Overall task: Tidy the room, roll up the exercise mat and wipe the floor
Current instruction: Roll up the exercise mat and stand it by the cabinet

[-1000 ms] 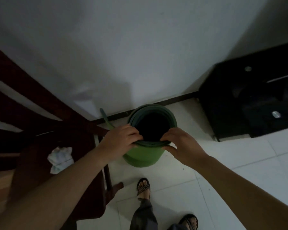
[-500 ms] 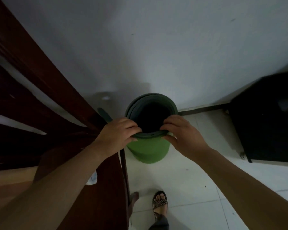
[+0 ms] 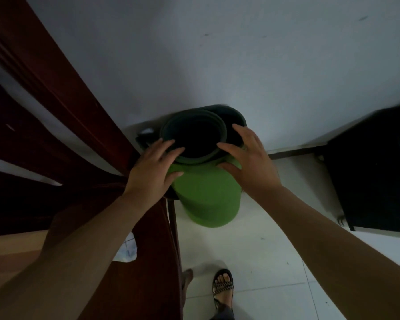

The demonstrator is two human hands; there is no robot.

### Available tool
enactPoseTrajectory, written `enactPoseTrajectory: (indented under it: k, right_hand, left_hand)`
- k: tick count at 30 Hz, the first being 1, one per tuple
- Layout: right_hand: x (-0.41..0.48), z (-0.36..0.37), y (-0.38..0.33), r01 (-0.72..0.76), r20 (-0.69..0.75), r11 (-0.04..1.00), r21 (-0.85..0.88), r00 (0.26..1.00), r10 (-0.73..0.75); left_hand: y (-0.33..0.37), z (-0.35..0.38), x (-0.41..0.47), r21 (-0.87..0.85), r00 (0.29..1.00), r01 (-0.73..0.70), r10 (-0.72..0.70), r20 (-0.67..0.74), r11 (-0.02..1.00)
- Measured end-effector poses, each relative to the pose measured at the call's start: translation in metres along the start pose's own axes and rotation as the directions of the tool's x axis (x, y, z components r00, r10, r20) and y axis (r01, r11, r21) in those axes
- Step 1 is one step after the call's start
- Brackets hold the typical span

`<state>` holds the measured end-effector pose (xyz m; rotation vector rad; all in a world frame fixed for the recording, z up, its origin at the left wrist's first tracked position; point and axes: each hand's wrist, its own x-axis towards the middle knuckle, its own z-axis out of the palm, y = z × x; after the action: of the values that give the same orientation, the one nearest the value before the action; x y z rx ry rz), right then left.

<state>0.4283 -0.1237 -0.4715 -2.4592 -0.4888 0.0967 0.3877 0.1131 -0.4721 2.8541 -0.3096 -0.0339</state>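
The green exercise mat (image 3: 208, 197) is rolled into a loose tube and stands on end on the white floor, against the wall. Its dark inner layers show at the top opening. My left hand (image 3: 153, 172) rests on the left of the top rim, fingers straight across the edge and thumb on the green side. My right hand (image 3: 252, 162) lies on the right of the rim, fingers spread and straight, thumb against the green outside.
Dark red wooden furniture (image 3: 56, 135) crowds the left, touching the mat's side. A white cloth (image 3: 127, 250) lies low beside it. A black cabinet (image 3: 374, 169) stands at the right. My sandalled foot (image 3: 222, 287) is on the tiled floor (image 3: 275, 262) below.
The mat has come closer to the wall and the wooden furniture. Both hands have loosened from gripping the rim to lying on it with straight fingers. The view has tilted closer.
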Motion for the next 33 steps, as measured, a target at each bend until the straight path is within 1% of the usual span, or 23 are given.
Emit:
enactPoseTrajectory:
  k: [2,4,7,10,14,17,21,23,26,28,30,32,33]
  right_hand:
    - [0.01,0.004,-0.003,-0.005,0.028,1.0,0.001,1.0,0.005]
    - [0.015,0.006,-0.004,-0.013,0.06,1.0,-0.001,0.998,0.013]
    - [0.009,0.002,-0.002,0.002,0.052,1.0,0.005,0.999,-0.003]
    - [-0.004,-0.001,0.003,-0.003,0.068,1.0,0.0,0.998,0.003]
    - [-0.021,-0.011,0.002,-0.039,0.095,0.998,-0.04,0.995,0.043]
    - [-0.035,-0.026,-0.003,-0.07,0.097,0.997,-0.035,0.993,0.073]
    - [-0.062,-0.052,-0.015,-0.122,0.109,0.992,-0.026,0.986,0.124]
    - [-0.077,-0.066,-0.021,-0.162,0.157,0.986,-0.034,0.974,0.165]
    - [-0.101,-0.094,-0.036,-0.184,0.214,0.981,-0.062,0.958,0.193]
    - [-0.118,-0.119,-0.052,-0.202,0.212,0.979,-0.038,0.955,0.206]
    - [-0.138,-0.148,-0.072,-0.228,0.18,0.974,-0.001,0.958,0.224]
    - [-0.162,-0.178,-0.091,-0.278,0.158,0.96,0.034,0.95,0.27]
    - [-0.175,-0.191,-0.099,-0.308,0.171,0.951,0.041,0.939,0.297]
  left_hand:
    - [0.002,0.0,0.001,-0.003,1.0,0.021,-0.021,-0.01,1.0]
    - [0.003,0.0,0.002,-0.017,1.0,0.021,-0.021,0.009,1.0]
    - [0.005,0.001,0.002,-0.041,0.998,0.008,-0.006,0.056,0.999]
    - [0.01,0.0,-0.002,-0.054,0.997,0.021,-0.017,0.074,0.998]
    - [0.025,-0.007,-0.009,-0.079,0.994,0.051,-0.043,0.104,0.996]
    - [0.039,-0.016,-0.016,-0.072,0.991,0.072,-0.063,0.119,0.995]
    - [0.062,-0.036,-0.03,-0.118,0.987,0.091,-0.073,0.146,0.989]
    - [0.077,-0.05,-0.042,-0.13,0.984,0.084,-0.062,0.168,0.988]
    - [0.105,-0.08,-0.058,-0.108,0.978,0.055,-0.031,0.206,0.993]
    - [0.127,-0.102,-0.066,-0.11,0.974,0.021,0.005,0.228,0.994]
    - [0.148,-0.122,-0.072,-0.124,0.972,-0.034,0.062,0.227,0.992]
    - [0.172,-0.141,-0.077,-0.144,0.967,-0.082,0.113,0.226,0.986]
    - [0.184,-0.149,-0.077,-0.164,0.964,-0.078,0.116,0.238,0.983]
